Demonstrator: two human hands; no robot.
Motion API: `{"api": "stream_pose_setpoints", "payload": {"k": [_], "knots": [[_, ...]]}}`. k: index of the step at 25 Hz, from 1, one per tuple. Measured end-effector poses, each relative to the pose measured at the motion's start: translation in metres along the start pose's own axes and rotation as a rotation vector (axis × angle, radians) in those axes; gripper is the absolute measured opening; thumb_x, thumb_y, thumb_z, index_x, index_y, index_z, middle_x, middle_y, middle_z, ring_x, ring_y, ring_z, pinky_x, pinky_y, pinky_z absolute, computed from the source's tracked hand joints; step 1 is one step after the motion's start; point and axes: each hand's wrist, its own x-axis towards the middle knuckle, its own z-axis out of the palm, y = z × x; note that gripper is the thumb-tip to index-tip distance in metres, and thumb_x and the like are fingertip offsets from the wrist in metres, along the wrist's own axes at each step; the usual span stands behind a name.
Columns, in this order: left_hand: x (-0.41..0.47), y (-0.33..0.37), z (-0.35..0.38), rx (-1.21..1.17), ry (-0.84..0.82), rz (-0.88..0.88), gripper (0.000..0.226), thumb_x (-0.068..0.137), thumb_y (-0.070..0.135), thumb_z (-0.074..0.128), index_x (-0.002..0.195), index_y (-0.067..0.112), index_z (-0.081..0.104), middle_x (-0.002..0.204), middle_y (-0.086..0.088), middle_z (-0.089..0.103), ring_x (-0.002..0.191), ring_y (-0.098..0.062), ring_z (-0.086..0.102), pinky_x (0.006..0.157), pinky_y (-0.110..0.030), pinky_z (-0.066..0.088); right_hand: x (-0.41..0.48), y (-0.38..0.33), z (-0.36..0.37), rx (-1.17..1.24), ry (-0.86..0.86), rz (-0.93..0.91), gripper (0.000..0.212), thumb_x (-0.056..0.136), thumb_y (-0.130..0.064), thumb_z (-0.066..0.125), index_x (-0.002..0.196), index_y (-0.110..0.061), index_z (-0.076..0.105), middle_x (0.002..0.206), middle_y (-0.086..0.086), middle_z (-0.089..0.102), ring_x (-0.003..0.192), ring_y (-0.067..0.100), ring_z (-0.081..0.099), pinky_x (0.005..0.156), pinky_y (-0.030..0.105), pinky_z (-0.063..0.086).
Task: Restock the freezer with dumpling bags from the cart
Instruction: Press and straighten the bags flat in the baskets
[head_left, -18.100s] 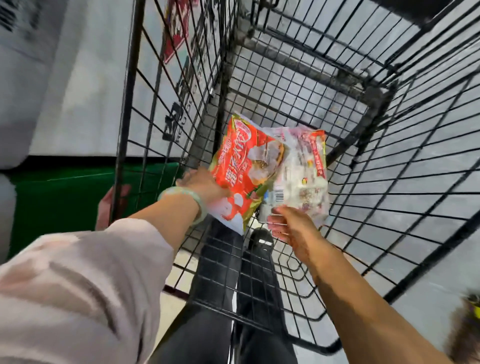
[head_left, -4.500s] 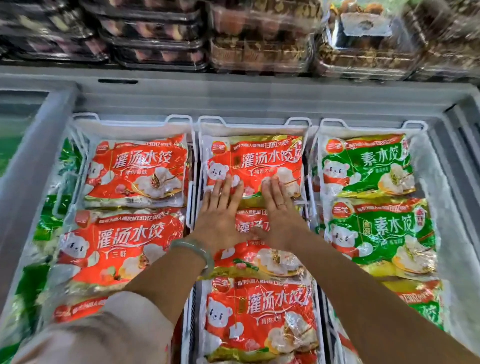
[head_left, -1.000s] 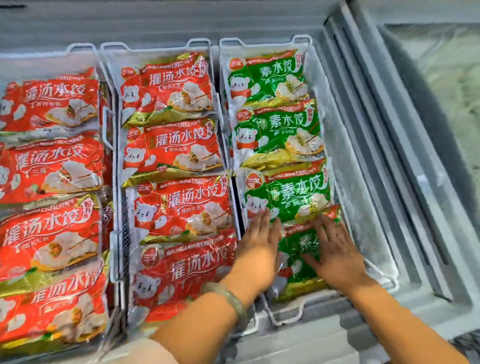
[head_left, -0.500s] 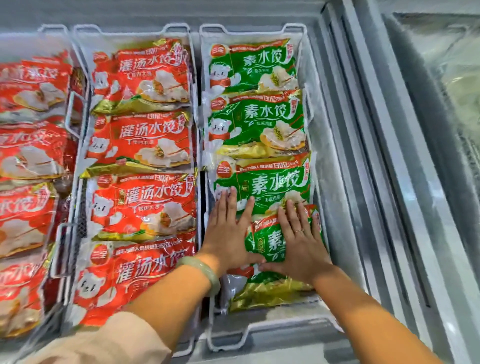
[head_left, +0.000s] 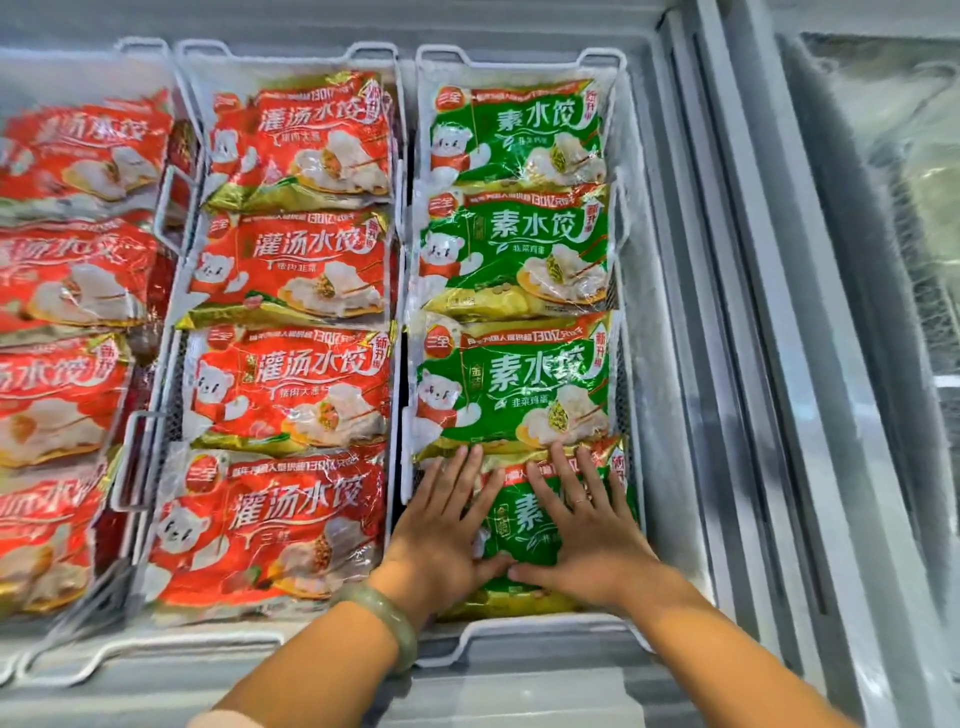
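I look down into an open chest freezer (head_left: 675, 322) with white wire baskets. The right basket (head_left: 524, 631) holds a column of green dumpling bags. My left hand (head_left: 447, 530) and my right hand (head_left: 587, 530) lie flat, fingers spread, on the nearest green dumpling bag (head_left: 524, 525), thumbs almost touching. Neither hand grips it. Another green bag (head_left: 514, 384) overlaps its far edge. Red dumpling bags (head_left: 291, 395) fill the middle basket, and more red bags (head_left: 62, 291) the left one. The cart is out of view.
The freezer's grey rim and sliding-lid rails (head_left: 769, 364) run along the right. A frosted glass lid (head_left: 893, 260) covers the neighbouring section. The front ledge (head_left: 519, 696) is below my wrists. A pale green bangle (head_left: 389, 618) sits on my left wrist.
Since the last frames my view has shifted slightly, and both hands stay flat on the nearest green bag, which now lies tucked under the bag behind it.
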Motion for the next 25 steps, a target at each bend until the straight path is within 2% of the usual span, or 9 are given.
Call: {"api": "stream_pose_setpoints", "payload": {"k": [3,4,7,9,14,18,21,22,25], "knots": [[0.02,-0.002,-0.023,-0.035,0.173,-0.098,0.086,0.087,0.074,0.02,0.152,0.023,-0.003,0.16,-0.014,-0.001,0.148,-0.028,-0.005,0.114,-0.047,0.005,0.011,0.005,-0.016,-0.067,0.441,0.039,0.071,0.086,-0.069,0.032,0.148,-0.037,0.019,0.16,0.001,0.011,0.147,0.024,0.015,0.118,0.047,0.014],[0.03,-0.004,-0.032,-0.055,0.229,-0.146,0.082,0.09,0.069,0.02,0.152,0.023,-0.007,0.16,-0.015,-0.005,0.148,-0.03,-0.007,0.115,-0.047,0.004,0.02,0.005,-0.023,-0.059,0.523,0.031,0.067,0.089,-0.062,0.034,0.148,-0.033,0.023,0.159,0.003,0.016,0.146,0.024,0.018,0.117,0.048,0.014],[0.069,-0.014,-0.05,-0.171,0.27,-0.262,0.067,0.096,0.057,0.013,0.15,0.028,-0.015,0.157,-0.011,-0.022,0.146,-0.03,-0.019,0.119,-0.049,0.001,0.059,0.004,-0.038,0.062,0.528,-0.032,0.068,0.094,-0.049,0.034,0.152,-0.033,0.003,0.161,-0.002,-0.008,0.148,0.02,-0.01,0.118,0.054,0.001],[0.092,-0.022,-0.058,-0.185,0.272,-0.299,0.065,0.094,0.057,0.008,0.148,0.032,-0.018,0.155,-0.008,-0.03,0.145,-0.028,-0.025,0.12,-0.049,-0.002,0.077,0.004,-0.039,0.127,0.497,0.02,0.067,0.094,-0.054,0.022,0.15,-0.035,-0.01,0.158,-0.009,-0.022,0.145,0.016,-0.023,0.118,0.052,-0.007],[0.131,-0.039,-0.065,-0.223,0.127,-0.298,0.064,0.092,0.062,0.007,0.14,0.041,-0.031,0.149,-0.001,-0.043,0.139,-0.025,-0.037,0.119,-0.049,-0.01,0.11,0.011,-0.046,0.147,0.402,0.046,0.071,0.087,-0.068,0.007,0.141,-0.039,-0.029,0.149,-0.014,-0.038,0.14,0.011,-0.034,0.117,0.047,-0.016],[0.135,-0.045,-0.072,-0.252,0.082,-0.268,0.067,0.092,0.064,0.009,0.139,0.042,-0.032,0.147,0.0,-0.045,0.137,-0.024,-0.04,0.118,-0.05,-0.012,0.11,0.011,-0.054,0.176,0.43,0.057,0.073,0.088,-0.07,0.013,0.147,-0.04,-0.017,0.156,-0.014,-0.025,0.145,0.012,-0.023,0.118,0.049,-0.01],[0.136,-0.047,-0.084,-0.209,0.186,-0.28,0.071,0.092,0.064,0.013,0.141,0.038,-0.031,0.15,-0.001,-0.041,0.14,-0.023,-0.036,0.116,-0.046,-0.018,0.099,0.01,-0.072,0.133,0.645,0.071,0.065,0.09,-0.062,0.029,0.148,-0.032,0.025,0.156,0.0,0.024,0.141,0.024,0.025,0.116,0.049,0.014],[0.145,-0.051,-0.094,-0.214,0.243,-0.304,0.069,0.093,0.061,0.012,0.142,0.035,-0.029,0.151,-0.003,-0.039,0.141,-0.024,-0.034,0.116,-0.044,-0.019,0.108,0.008,-0.089,0.132,0.738,0.051,0.06,0.093,-0.056,0.03,0.146,-0.028,0.031,0.152,0.003,0.03,0.138,0.026,0.031,0.115,0.049,0.019],[0.188,-0.065,-0.128,-0.212,0.304,-0.336,0.061,0.098,0.053,0.01,0.147,0.033,-0.021,0.155,-0.005,-0.032,0.142,-0.025,-0.031,0.119,-0.046,-0.013,0.162,0.009,-0.149,0.212,0.737,0.024,0.057,0.098,-0.049,0.023,0.151,-0.032,0.011,0.161,-0.004,0.005,0.149,0.021,0.003,0.121,0.045,0.001]]}}
